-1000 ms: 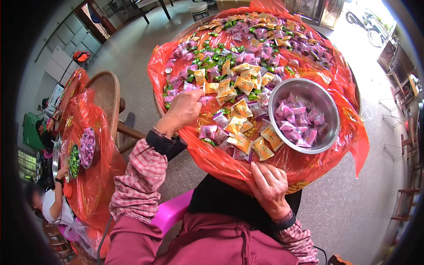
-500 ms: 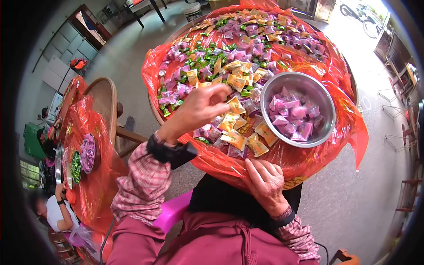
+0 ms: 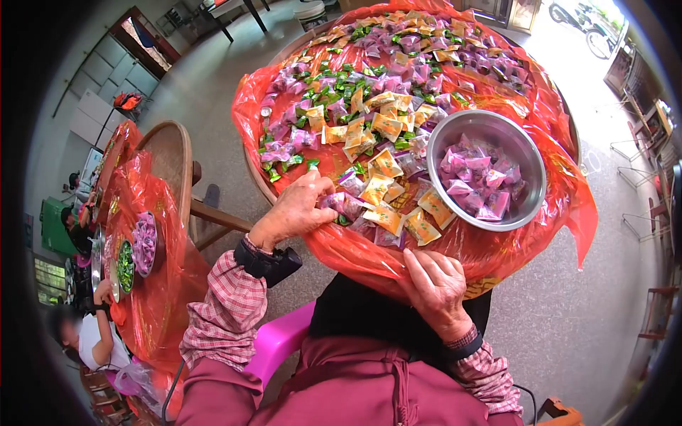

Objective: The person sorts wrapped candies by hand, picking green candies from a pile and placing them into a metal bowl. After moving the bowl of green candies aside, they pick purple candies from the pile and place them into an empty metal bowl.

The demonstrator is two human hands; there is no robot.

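Since half a second ago the left hand [image 3: 297, 207] has dropped from mid-air over the orange packets to the near edge of the tray [image 3: 568, 177], and its fingers [image 3: 323, 190] now curl down onto a purple candy [image 3: 339, 204] there. Whether they have actually closed on the wrapper cannot be told; the fingertips hide it. The right hand [image 3: 437, 284] has stayed where it was, fingers folded over the red plastic sheet [image 3: 355, 248] at the tray's front rim, gripping the sheet and nothing else.

Just right of the left hand lies a loose cluster of orange candies [image 3: 387, 186], some touching the purple ones. Beyond them stands a steel bowl [image 3: 529, 156] holding purple candies, near the tray's right edge, well apart from the left hand. Farther back the tray is thickly covered with purple, green [image 3: 341, 84] and orange packets, with little bare sheet between them. Bare red sheet shows along the left rim and at the front between the two hands.

To the left, a second table [image 3: 153, 284] under red plastic carries small bowls, where another person's hand [image 3: 101, 292] rests.
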